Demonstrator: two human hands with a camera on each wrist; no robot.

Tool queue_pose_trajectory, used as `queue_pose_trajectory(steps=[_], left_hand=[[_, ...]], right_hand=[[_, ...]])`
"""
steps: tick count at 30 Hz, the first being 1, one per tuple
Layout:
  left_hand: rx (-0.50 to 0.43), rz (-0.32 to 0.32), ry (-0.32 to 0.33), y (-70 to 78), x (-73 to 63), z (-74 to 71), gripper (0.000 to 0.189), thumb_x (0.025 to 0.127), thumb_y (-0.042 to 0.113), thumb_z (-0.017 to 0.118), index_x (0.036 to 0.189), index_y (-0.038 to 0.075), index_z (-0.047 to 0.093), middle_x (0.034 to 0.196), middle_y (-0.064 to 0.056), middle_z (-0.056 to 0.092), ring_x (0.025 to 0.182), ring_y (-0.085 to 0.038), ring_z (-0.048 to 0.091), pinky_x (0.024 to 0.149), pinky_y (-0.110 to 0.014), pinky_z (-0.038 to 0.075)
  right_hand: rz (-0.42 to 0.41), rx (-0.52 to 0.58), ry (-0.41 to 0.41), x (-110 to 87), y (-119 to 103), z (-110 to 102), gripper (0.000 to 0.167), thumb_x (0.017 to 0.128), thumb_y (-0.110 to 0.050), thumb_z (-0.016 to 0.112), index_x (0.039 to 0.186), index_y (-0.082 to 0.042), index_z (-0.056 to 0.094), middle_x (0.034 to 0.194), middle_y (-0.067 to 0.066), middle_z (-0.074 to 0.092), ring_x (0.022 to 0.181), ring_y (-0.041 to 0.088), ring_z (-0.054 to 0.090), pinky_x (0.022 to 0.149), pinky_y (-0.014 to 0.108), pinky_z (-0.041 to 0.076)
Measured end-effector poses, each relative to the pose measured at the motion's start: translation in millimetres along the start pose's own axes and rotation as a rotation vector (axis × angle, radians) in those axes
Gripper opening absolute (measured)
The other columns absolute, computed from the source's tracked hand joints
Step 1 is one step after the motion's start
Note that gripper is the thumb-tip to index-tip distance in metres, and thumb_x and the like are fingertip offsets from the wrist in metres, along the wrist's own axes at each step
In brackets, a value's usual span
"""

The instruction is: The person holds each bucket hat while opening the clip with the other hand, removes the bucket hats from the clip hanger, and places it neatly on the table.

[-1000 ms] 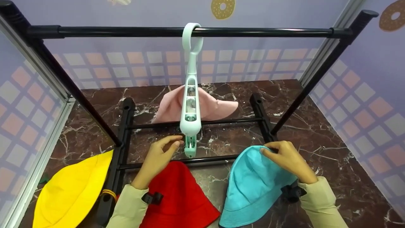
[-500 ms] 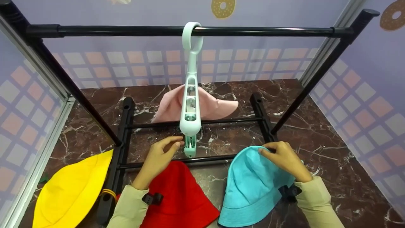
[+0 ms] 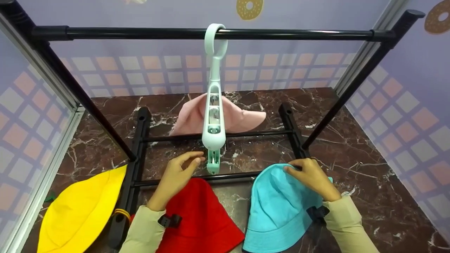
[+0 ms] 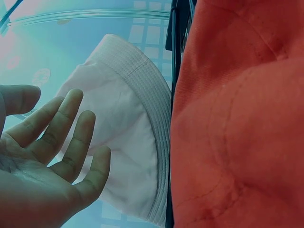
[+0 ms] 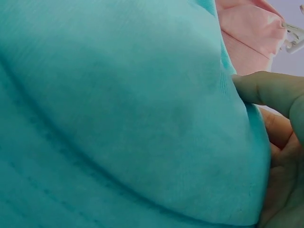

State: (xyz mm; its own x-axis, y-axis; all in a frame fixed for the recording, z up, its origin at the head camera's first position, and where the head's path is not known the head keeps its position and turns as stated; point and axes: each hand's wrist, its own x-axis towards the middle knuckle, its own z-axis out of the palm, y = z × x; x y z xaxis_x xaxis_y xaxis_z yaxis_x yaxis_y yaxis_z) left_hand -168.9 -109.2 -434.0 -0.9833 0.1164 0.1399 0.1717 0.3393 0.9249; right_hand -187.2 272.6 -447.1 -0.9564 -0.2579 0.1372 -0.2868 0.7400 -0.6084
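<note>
My right hand (image 3: 311,175) pinches the top of a turquoise bucket hat (image 3: 274,214) between thumb and fingers; the hat's brim points down toward me. In the right wrist view the hat's cloth (image 5: 118,118) fills most of the picture, with the thumb (image 5: 270,90) at its edge. My left hand (image 3: 177,175) holds nothing, its fingers relaxed beside the lower tip of a pale green folding hanger (image 3: 213,137). The left wrist view shows that hand's spread fingers (image 4: 71,137). A red hat (image 3: 204,221) sits below my left wrist, and a pink hat (image 3: 242,117) is behind the hanger.
A black rack's top bar (image 3: 140,33) carries the hanger by its ring. The rack's lower bars (image 3: 260,134) cross above a brown marbled surface (image 3: 383,211). At the left, a yellow hat (image 3: 77,214) lies beside the rack's foot (image 3: 123,211). Patterned walls (image 3: 158,70) enclose the sides and back.
My right hand has shifted slightly left with the turquoise hat still pinched. The left hand has stayed in place, and the other hats have not moved.
</note>
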Motion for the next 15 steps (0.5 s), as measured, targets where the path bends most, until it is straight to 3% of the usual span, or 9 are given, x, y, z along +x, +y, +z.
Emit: queue_pose_trajectory(steps=[8, 15], left_hand=[[-0.005, 0.010, 0.006, -0.5, -1.9, -0.3, 0.025, 0.096, 0.015, 0.059, 0.118, 0.007, 0.067, 0.108, -0.008, 0.072, 0.104, -0.027, 0.066, 0.085, -0.025, 0.051], [0.002, 0.014, 0.010, -0.4, -1.9, -0.7, 0.025, 0.095, 0.016, 0.059, 0.117, 0.007, 0.067, 0.107, -0.008, 0.072, 0.102, -0.025, 0.067, 0.084, -0.025, 0.052]], right_hand=[[0.005, 0.002, -0.025, 2.0, 2.0, 5.4, 0.019, 0.091, -0.015, 0.067, 0.100, 0.000, 0.074, 0.098, 0.016, 0.073, 0.085, 0.027, 0.070, 0.075, 0.041, 0.056], [0.001, -0.009, -0.026, 4.6, 2.8, 9.2, 0.018, 0.089, -0.014, 0.068, 0.098, 0.000, 0.074, 0.095, 0.016, 0.073, 0.082, 0.027, 0.070, 0.074, 0.042, 0.056]])
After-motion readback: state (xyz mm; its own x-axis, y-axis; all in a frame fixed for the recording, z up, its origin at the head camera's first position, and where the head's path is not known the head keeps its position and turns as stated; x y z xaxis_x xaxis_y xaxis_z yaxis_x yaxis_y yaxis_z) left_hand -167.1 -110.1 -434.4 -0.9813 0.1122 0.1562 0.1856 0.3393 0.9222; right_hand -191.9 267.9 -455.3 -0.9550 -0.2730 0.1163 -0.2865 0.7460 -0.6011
